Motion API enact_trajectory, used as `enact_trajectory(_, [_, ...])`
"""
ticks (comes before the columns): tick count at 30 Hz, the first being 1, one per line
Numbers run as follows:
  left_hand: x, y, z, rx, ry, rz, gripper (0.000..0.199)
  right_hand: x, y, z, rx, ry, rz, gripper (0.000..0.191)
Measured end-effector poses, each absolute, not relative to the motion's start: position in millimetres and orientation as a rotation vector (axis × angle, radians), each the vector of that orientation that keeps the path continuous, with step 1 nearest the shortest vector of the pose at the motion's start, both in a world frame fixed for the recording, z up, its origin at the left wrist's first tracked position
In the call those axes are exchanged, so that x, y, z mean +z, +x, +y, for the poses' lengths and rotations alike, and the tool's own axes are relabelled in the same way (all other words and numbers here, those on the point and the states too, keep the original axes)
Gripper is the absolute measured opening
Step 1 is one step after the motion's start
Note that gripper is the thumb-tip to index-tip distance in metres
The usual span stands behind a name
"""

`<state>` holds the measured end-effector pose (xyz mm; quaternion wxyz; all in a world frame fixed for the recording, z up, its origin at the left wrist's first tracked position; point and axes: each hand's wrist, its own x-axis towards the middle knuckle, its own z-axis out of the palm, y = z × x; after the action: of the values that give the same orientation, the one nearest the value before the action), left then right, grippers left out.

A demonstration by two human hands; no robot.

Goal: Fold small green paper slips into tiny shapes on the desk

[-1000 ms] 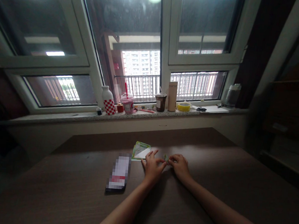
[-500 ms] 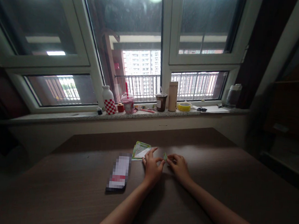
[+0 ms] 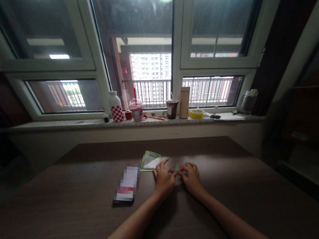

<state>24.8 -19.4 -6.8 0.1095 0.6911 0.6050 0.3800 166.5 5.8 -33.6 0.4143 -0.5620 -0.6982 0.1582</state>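
Observation:
Between my two hands, low over the brown table (image 3: 93, 188), is a small green piece (image 3: 177, 167) that looks like folded paper. My left hand (image 3: 164, 177) pinches its near left side with thumb and forefinger, the other fingers spread out. From the right, the fingertips of my right hand (image 3: 190, 176) close on the same piece. Green-and-white sheets or packets (image 3: 150, 160) lie flat just beyond my left hand, whose fingers cover their right corner. A phone-shaped object (image 3: 128, 183) with a blurred-out face lies to the left of my left hand.
On the window sill (image 3: 92, 126) stand a red-checked white bottle (image 3: 116, 108), a pink drink cup (image 3: 136, 109), a dark drink cup (image 3: 171, 109), a tan flask (image 3: 184, 103), yellow tape (image 3: 196, 114), scissors (image 3: 215, 117) and a clear jug (image 3: 249, 102).
Both hands have shifted very slightly to the right with the green piece, which has turned a little between the fingers. Everything else stays put.

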Motion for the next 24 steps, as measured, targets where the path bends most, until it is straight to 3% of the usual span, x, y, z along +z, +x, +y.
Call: enact_trajectory(24, [-9.6, 20.1, -14.2, 1.193, 1.972, 1.785, 0.006, -33.5, 168.9, 6.4, 0.427, -1.426, -1.695, 0.007])
